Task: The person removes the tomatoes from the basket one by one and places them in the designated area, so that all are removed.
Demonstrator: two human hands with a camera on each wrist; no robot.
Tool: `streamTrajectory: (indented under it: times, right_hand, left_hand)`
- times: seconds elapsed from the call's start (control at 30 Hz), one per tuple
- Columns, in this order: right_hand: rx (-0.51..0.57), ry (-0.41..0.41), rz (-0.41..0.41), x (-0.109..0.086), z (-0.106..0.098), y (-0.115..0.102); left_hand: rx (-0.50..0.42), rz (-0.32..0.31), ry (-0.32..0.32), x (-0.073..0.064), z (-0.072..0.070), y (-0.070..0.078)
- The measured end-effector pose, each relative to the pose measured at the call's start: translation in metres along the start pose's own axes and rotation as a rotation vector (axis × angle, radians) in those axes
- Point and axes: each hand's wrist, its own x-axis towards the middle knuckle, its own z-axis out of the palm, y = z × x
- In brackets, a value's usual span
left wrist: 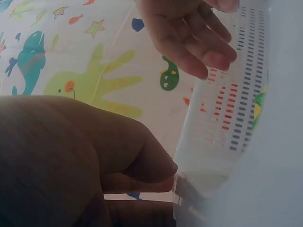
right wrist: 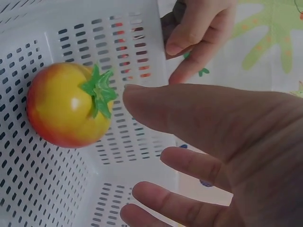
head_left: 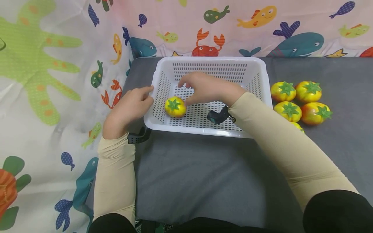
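Note:
A white plastic basket (head_left: pixel 204 131) with slotted walls stands in front of me. One yellow-red toy tomato (head_left: pixel 175 107) with a green leafy top lies inside, towards the left end; the right wrist view shows the same tomato (right wrist: pixel 66 106) close up. Over the basket, my right hand (head_left: pixel 207 89) is spread with nothing in its grasp, its thumb close beside the tomato. My left hand (head_left: pixel 128 108) holds the basket's left rim with its fingertips; some of those fingers are hidden in the left wrist view.
Several more toy tomatoes (head_left: pixel 289 109) sit on the grey cloth (head_left: pixel 201 181) just right of the basket, one partly hidden by the right sleeve. A sea-animal printed curtain (head_left: pixel 180 19) borders the back and left. Dark wrist straps (head_left: pixel 139 136) sit near both hands.

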Motion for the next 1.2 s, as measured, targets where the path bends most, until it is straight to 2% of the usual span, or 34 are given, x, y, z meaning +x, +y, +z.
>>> streamTrajectory:
  times: [0.13, 0.43, 0.67, 0.83, 0.97, 1.07, 1.2]
  right_hand:
    - [-0.008, -0.012, -0.009, 0.006, 0.002, 0.001]
    - [0.044, -0.037, 0.015, 0.014, 0.01, 0.007]
    - [0.087, -0.1, 0.062, 0.023, 0.025, 0.016]
    - [0.093, -0.097, 0.024, 0.029, 0.035, 0.021]
    - [0.091, -0.141, 0.016, 0.032, 0.041, 0.022]
    - [0.092, -0.17, 0.02, 0.033, 0.042, 0.022]
    - [0.089, -0.165, 0.009, 0.033, 0.042, 0.023]
  left_hand:
    - [-0.001, -0.001, -0.001, 0.0, 0.0, 0.001]
    - [0.013, 0.011, 0.007, 0.003, 0.001, 0.002]
    - [0.005, 0.002, -0.008, 0.003, 0.003, 0.0]
    - [0.002, -0.006, -0.006, 0.003, 0.003, 0.0]
    - [0.004, -0.008, -0.004, 0.002, 0.003, 0.0]
    - [0.012, -0.006, 0.001, 0.002, 0.003, 0.0]
    - [0.016, -0.004, 0.007, 0.002, 0.002, 0.001]
